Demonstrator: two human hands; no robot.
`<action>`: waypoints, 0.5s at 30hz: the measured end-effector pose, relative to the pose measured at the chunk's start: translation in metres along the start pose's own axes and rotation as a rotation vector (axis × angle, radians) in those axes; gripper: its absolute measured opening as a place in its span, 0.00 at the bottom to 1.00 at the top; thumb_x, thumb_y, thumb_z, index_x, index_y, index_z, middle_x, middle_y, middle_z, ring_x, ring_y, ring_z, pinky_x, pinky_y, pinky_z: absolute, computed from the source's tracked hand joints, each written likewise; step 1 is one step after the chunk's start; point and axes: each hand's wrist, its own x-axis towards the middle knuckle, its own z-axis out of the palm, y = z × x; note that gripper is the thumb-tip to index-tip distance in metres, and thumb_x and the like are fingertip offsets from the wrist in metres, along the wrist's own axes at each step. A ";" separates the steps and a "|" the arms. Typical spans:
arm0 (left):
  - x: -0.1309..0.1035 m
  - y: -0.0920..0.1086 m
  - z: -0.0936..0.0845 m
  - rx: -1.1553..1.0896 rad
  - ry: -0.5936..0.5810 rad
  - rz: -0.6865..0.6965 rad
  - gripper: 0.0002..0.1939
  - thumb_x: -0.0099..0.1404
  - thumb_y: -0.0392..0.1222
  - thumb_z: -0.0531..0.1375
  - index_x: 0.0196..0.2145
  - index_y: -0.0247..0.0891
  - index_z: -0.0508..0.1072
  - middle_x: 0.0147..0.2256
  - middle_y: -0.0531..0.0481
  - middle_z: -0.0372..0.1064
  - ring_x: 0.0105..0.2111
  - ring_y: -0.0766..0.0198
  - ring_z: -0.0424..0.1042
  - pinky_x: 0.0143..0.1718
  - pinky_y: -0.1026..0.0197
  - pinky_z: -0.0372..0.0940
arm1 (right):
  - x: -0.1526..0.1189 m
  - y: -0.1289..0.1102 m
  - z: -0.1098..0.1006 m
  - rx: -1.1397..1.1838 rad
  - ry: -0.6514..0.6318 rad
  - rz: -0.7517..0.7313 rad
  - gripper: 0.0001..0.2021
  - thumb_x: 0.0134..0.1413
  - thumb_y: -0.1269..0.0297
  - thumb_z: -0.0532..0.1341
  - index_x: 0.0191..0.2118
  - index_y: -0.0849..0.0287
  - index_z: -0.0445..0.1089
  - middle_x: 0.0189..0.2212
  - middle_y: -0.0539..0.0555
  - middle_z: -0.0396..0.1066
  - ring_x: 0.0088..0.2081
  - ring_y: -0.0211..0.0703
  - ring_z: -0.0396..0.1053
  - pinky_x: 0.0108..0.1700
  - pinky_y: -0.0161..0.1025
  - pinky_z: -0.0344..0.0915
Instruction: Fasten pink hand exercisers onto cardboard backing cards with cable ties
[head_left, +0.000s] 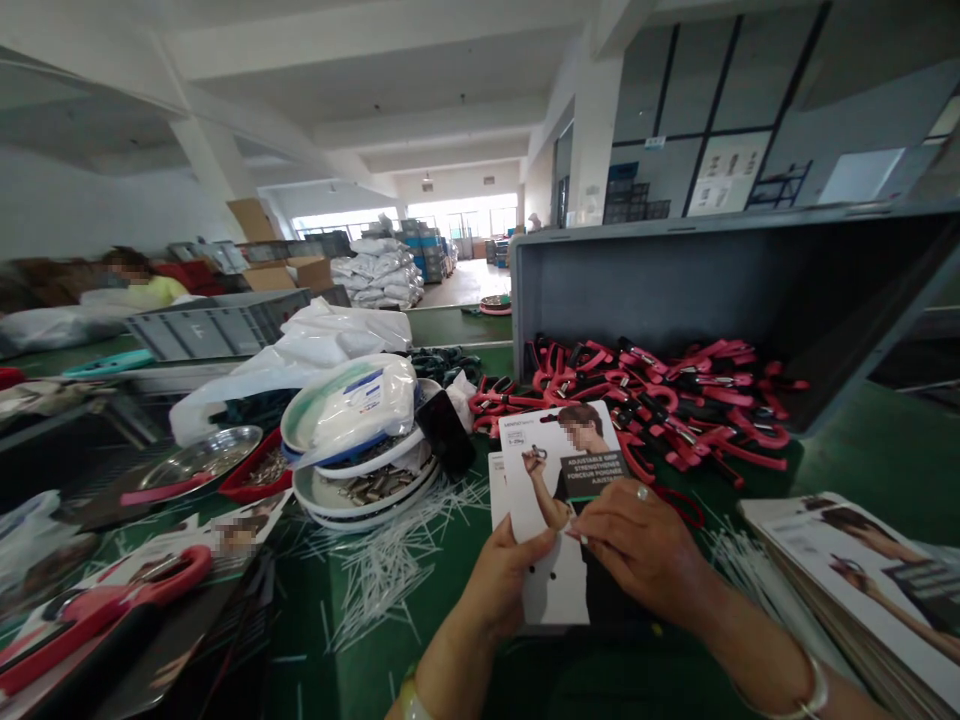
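My left hand [499, 575] grips a printed packaging card [544, 590] by its left edge, thumb on the front. The card stands tilted up, reads "adjustable grip strengthener" and has small holes low down; another card [496, 485] shows behind it. My right hand [637, 550] is closed in a pinch against the middle of the card. Something small and pale shows at its fingertips, too hidden to name. Pink and black hand grips [675, 390] lie heaped just beyond, spilling from a grey crate [600, 280] on its side.
Thin white plastic ties [390, 570] lie scattered on the green table. Stacked dishes [367, 495] hold small metal parts, with a dark phone [445, 432] leaning beside them. Card stacks [847, 580] stand at right. A hand grip [112, 610] rests on cards at left. A person [142, 280] sits far left.
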 end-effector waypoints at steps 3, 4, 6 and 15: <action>0.004 0.007 -0.006 0.017 0.019 0.015 0.30 0.43 0.39 0.72 0.46 0.35 0.71 0.32 0.47 0.75 0.27 0.62 0.73 0.34 0.60 0.66 | -0.011 0.009 -0.014 0.037 -0.013 0.062 0.05 0.55 0.63 0.62 0.35 0.57 0.71 0.29 0.52 0.75 0.33 0.40 0.70 0.39 0.37 0.66; 0.005 0.010 -0.009 0.033 0.036 0.030 0.31 0.43 0.39 0.72 0.47 0.36 0.71 0.34 0.47 0.75 0.29 0.61 0.73 0.35 0.60 0.66 | -0.019 0.016 -0.020 0.007 -0.007 0.135 0.07 0.55 0.60 0.62 0.36 0.57 0.71 0.30 0.52 0.75 0.34 0.40 0.71 0.40 0.38 0.67; 0.007 0.018 -0.016 0.086 0.081 0.056 0.34 0.43 0.38 0.72 0.49 0.37 0.69 0.37 0.46 0.76 0.32 0.60 0.74 0.37 0.60 0.66 | -0.040 0.036 -0.033 -0.122 -0.050 0.351 0.08 0.57 0.61 0.59 0.37 0.58 0.73 0.32 0.54 0.75 0.35 0.42 0.72 0.40 0.40 0.67; 0.021 0.033 -0.041 0.501 0.259 0.110 0.41 0.39 0.39 0.72 0.52 0.37 0.66 0.42 0.43 0.74 0.38 0.53 0.74 0.38 0.58 0.67 | -0.102 0.046 -0.052 -0.372 -1.026 0.505 0.18 0.40 0.80 0.59 0.39 0.58 0.76 0.40 0.61 0.73 0.43 0.52 0.71 0.40 0.42 0.67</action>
